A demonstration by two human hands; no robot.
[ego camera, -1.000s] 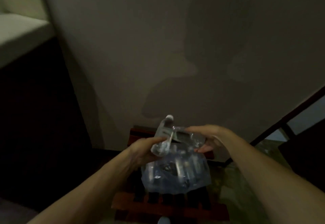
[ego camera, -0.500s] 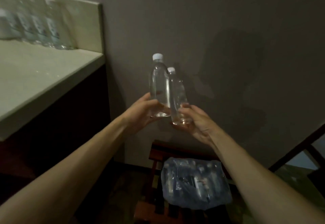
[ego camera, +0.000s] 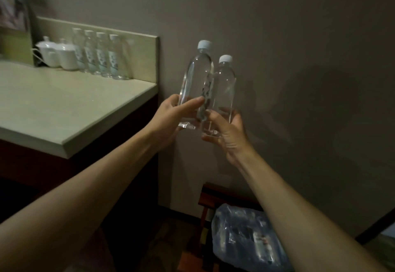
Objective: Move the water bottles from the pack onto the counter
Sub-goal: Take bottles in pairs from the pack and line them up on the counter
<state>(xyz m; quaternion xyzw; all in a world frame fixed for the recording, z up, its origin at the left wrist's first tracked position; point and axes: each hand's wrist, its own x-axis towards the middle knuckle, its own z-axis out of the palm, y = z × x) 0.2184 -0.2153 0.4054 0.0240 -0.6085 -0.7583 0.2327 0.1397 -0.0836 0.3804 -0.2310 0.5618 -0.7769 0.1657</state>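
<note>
Fingers [ego camera: 193,103] curled round left bottle [ego camera: 195,81], right hand [ego camera: 227,130] gripping another

Single head-worn view, wide angle, looking forward and slightly down along both forearms. Left hand [ego camera: 168,118] and right hand [ego camera: 226,130] sit mid-frame, near the lens. Wall [ego camera: 277,36] close behind the hands. Counter [ego camera: 64,109] left of the left hand; pack [ego camera: 241,235] below the right forearm at the bottom edge.

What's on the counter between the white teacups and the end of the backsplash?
In the head view, four clear labelled water bottles stand in a row between the white teacups and the backsplash's end.
</note>
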